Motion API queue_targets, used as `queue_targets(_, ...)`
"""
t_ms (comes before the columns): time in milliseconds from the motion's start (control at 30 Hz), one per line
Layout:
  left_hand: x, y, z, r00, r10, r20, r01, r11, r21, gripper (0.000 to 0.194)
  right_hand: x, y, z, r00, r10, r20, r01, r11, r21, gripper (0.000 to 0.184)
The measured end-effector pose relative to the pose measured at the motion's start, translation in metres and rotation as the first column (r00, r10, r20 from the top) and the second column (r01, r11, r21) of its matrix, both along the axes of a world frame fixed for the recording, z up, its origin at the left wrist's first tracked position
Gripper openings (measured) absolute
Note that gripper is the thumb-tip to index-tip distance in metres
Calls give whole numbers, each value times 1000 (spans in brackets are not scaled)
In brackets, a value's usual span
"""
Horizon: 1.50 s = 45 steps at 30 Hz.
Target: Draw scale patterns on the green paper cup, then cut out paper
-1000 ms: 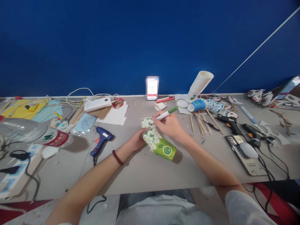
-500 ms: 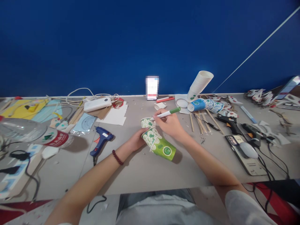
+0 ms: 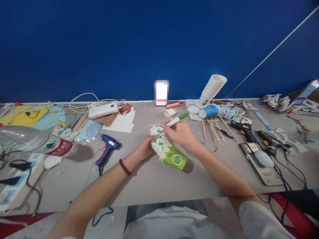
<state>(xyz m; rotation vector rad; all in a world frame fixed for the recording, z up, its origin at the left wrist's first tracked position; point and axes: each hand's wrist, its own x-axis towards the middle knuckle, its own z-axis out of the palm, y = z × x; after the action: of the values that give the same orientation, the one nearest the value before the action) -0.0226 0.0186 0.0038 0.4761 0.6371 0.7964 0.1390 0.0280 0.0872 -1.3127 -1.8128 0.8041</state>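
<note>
Green-and-white patterned paper cups [image 3: 174, 156], joined end to end, lie tilted over the table in front of me. My left hand [image 3: 146, 147] is closed around their left side, with most of its fingers hidden behind them. In my right hand [image 3: 178, 130] a white marker with a green end [image 3: 177, 120] is pinched between thumb and fingers. The marker's tip points down-left and is at the wall of the far cup [image 3: 155, 129]; whether it touches cannot be made out.
Left of me are a blue glue gun [image 3: 107, 150], a water bottle [image 3: 57, 146] and a power strip [image 3: 22, 182]. To the right lie blue paper cups [image 3: 210, 111], wooden sticks [image 3: 213, 133], a black glue gun [image 3: 242, 130] and a phone [image 3: 271, 177]. A stack of cups [image 3: 213, 88] leans behind.
The marker has tilted slightly, its green end shifting a little left and up, while its tip stays near the far cup. My left hand and the cups have hardly moved.
</note>
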Motion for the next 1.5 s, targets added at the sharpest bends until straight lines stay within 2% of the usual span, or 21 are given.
queue_targets(133, 0, 0, -1, 1000, -4, 8, 4, 1000, -1, 29, 1, 1, -1, 1000, 2, -22, -2, 1000, -21, 14)
queue_targets(367, 0, 1, 2, 1000, 14, 21, -13, 999, -39, 28, 4, 12, -10, 977, -21, -214, 0, 995, -96, 12)
queue_targets(467, 0, 1, 3, 1000, 13, 17, -12, 999, -38, 29, 4, 14, -13, 969, -20, -245, -5, 995, -100, 12)
queue_targets(767, 0, 0, 3, 1000, 10, 19, -9, 999, -42, 27, 4, 13, -13, 975, -31, -221, 13, 997, -83, 12)
queue_targets(1200, 0, 0, 2, 1000, 20, 17, -20, 999, -39, 25, -1, 3, -6, 999, -33, -43, 29, 997, -76, 14)
queue_targets(1367, 0, 0, 0, 1000, 15, 26, -15, 999, -31, 27, 0, 3, -3, 998, -14, -65, 8, 995, -102, 14)
queue_targets(1500, 0, 1, 2, 1000, 17, 13, -16, 999, -38, 27, 3, 8, -7, 989, -30, -146, 13, 993, -119, 12)
